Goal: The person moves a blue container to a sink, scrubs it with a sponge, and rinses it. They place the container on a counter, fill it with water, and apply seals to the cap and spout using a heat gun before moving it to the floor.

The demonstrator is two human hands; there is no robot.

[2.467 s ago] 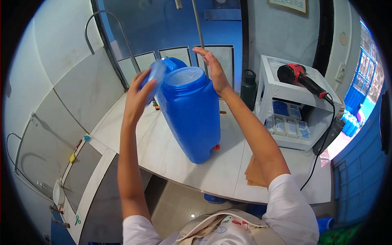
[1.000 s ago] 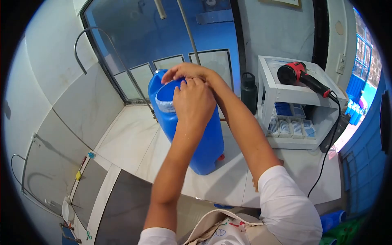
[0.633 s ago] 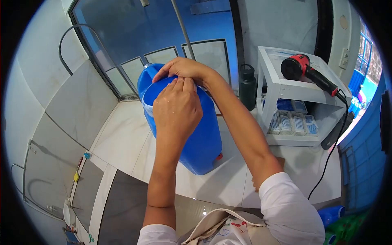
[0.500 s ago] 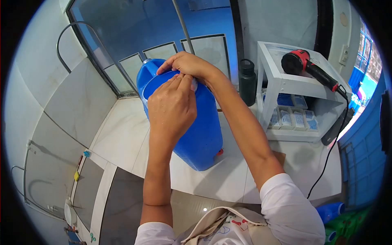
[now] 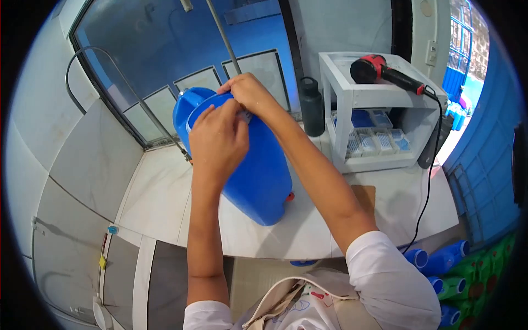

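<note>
Blue container (image 5: 258, 176): tilted on white counter (image 5: 159, 192), red tap (image 5: 290, 196) at base. My left hand (image 5: 217, 140) and right hand (image 5: 250, 94) meet at its mouth, fingers curled, pinching the rim.

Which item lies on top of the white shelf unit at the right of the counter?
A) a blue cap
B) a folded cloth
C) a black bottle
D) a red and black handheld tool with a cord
D: the red and black tool lies on the top of the white shelf unit, while the black bottle stands on the counter beside it.
</note>
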